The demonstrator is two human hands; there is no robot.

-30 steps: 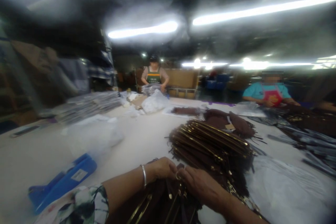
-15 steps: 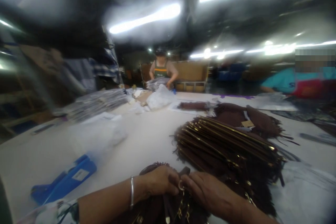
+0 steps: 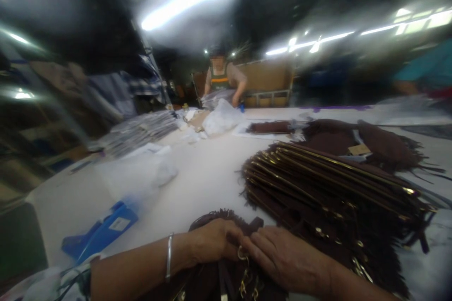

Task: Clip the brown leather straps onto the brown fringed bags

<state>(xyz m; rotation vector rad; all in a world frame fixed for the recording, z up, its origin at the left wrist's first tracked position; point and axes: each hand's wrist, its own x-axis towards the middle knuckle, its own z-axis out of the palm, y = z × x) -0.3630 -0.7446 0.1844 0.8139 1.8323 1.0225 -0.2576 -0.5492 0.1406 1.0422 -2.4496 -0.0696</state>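
Close in front of me lies a dark brown fringed bag [image 3: 206,282], mostly covered by my arms. Above it my left hand [image 3: 217,241], with a silver bangle on the wrist, is closed in a pinch at a gold ring [image 3: 242,254]. From the other side my right hand [image 3: 282,254] pinches at the same ring, its fingertips nearly meeting the left ones. Gold chain and clasps [image 3: 243,284] hang below the ring. A dark strap end [image 3: 256,223] sticks up behind the fingers. What the fingertips cover is hidden.
A stack of brown fringed bags with gold zips [image 3: 318,188] lies to the right. On the left are a blue plastic holder [image 3: 106,233] and clear plastic bags [image 3: 141,169]. A co-worker [image 3: 222,77] handles packets across the white table [image 3: 201,174]; another person's teal sleeve [image 3: 427,68] is at far right.
The view has tilted down and shifted slightly, so the bag stack appears farther right. Both hands keep their pinch at the gold ring, which now shows a little more.
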